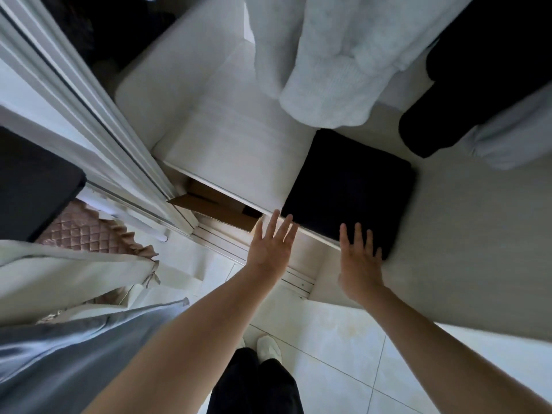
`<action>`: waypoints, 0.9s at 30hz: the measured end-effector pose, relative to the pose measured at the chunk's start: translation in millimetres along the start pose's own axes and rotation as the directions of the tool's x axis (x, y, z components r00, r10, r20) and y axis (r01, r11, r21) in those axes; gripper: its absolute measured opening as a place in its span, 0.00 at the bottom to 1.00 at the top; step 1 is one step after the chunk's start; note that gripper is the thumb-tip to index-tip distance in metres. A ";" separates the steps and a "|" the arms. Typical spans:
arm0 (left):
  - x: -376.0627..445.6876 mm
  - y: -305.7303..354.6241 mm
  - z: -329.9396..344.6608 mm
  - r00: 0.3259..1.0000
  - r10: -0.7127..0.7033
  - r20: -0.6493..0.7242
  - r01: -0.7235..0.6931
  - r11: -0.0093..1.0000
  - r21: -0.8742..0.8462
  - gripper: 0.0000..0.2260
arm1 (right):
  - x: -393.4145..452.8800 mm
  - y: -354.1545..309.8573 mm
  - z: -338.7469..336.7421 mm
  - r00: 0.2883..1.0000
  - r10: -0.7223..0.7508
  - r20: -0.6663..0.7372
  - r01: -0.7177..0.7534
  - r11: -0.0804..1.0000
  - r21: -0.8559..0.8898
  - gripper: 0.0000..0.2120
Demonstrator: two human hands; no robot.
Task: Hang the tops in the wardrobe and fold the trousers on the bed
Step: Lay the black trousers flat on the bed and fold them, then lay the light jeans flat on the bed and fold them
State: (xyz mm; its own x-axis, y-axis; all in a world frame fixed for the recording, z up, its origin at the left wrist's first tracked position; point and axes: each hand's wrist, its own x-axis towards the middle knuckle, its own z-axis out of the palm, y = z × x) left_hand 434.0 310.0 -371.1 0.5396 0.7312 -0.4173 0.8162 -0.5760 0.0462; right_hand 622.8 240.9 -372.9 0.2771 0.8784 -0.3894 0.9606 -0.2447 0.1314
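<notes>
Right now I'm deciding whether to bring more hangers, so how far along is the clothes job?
Done: a white top and a dark garment hang in the wardrobe. In hand: both open hands, left hand and right hand, at a folded black piece on the wardrobe shelf. Left: grey-blue and cream clothes lie unfolded at left.

Home bedroom, seen at open wardrobe [227, 127]: white fleece top [325, 70] and dark garment [478, 70] hanging inside, folded black clothing [349, 186] on wardrobe shelf, sliding door track [98, 115], quilted pink bedspread [80, 231] at left, tiled floor [343, 348]
</notes>
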 end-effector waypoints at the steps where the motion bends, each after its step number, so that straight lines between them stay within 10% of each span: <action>1: -8.7 -0.8 -0.5 1.000 0.007 0.001 -0.007 1.000 -0.017 0.35 | -7.3 0.0 0.0 1.000 -0.022 0.013 0.022 1.000 0.014 0.47; 12: -177.7 2.8 -39.6 0.907 -0.386 -0.170 0.264 0.834 -0.484 0.25 | -104.6 -59.0 -92.6 0.905 -0.422 -0.048 0.423 0.887 0.187 0.38; 22: -366.0 -33.7 -79.8 0.373 -0.888 -0.270 0.290 0.387 -0.875 0.18 | -227.6 -208.9 -183.6 0.500 -0.784 -0.367 0.849 0.362 0.384 0.25; 27: -444.8 -76.7 -90.1 0.101 -0.920 -0.378 0.287 0.391 -0.874 0.12 | -263.4 -267.9 -219.2 0.327 -0.771 -0.547 0.939 0.200 0.280 0.20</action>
State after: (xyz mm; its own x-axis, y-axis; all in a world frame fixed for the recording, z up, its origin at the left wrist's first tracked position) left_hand 150.0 61.8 -107.3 -0.6181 0.7424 0.2585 0.6548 0.3044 0.6918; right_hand 288.1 165.1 -105.7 -0.6607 0.7004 0.2700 0.4577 0.6609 -0.5947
